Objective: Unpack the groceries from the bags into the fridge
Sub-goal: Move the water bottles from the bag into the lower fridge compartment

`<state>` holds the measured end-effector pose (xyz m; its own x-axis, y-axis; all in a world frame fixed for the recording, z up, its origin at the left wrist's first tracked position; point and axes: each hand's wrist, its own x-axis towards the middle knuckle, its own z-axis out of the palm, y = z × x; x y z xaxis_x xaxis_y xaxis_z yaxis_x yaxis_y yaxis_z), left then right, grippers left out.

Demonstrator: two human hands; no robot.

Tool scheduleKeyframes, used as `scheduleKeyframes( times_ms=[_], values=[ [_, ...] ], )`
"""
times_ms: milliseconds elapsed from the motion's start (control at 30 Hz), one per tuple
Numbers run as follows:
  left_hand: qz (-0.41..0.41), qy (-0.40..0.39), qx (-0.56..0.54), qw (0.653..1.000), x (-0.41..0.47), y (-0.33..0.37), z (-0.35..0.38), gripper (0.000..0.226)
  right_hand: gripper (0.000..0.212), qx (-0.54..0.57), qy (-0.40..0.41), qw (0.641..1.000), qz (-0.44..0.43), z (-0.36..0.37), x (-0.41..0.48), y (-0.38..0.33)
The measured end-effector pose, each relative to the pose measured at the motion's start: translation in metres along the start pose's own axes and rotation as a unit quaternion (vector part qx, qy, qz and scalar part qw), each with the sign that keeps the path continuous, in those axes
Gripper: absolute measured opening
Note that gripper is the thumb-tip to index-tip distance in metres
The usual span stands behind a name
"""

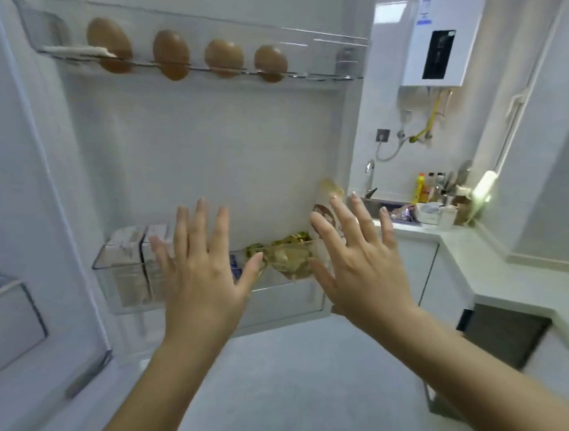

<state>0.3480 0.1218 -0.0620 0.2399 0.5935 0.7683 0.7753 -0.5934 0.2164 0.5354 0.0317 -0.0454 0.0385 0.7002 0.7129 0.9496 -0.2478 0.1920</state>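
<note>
The open fridge door (214, 155) fills the view. Its top clear shelf (315, 39) holds several brown eggs (171, 54). The lower clear bin (113, 267) carries pale cartons (130, 242) on the left and gold-green wrapped packets (290, 252) on the right. My left hand (200, 270) is raised in front of that bin with fingers spread and nothing in it. My right hand (362, 263) is up beside the door's right edge, also spread and empty. No grocery bag is in view.
A fridge drawer (11, 322) shows at the far left. A white counter (487, 270) runs along the right, with a sink (378, 205), tap, bottles (421, 188) and a white container. A water heater (440, 43) hangs on the wall. Grey floor (287, 376) lies below.
</note>
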Motion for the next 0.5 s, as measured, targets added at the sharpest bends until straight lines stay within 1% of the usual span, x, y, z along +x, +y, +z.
scheduleKeyframes(
  times_ms=[167,300,400,500],
  values=[
    [0.055,-0.077,-0.031,0.995,-0.024,0.092,0.048,0.078,0.061,-0.046,-0.041,0.995,0.078,0.014,-0.069,0.082],
    [0.1,-0.119,-0.073,0.985,-0.043,0.168,0.086,0.078,0.071,-0.083,-0.064,0.986,0.127,0.012,-0.118,0.138],
    [0.131,-0.153,-0.105,0.974,-0.061,0.223,0.115,0.078,0.078,-0.127,-0.078,0.977,0.151,0.007,-0.153,0.174],
    [0.193,-0.182,-0.146,0.953,-0.077,0.285,0.141,0.078,0.08,-0.174,-0.099,0.961,0.192,-0.003,-0.192,0.214]
  ],
)
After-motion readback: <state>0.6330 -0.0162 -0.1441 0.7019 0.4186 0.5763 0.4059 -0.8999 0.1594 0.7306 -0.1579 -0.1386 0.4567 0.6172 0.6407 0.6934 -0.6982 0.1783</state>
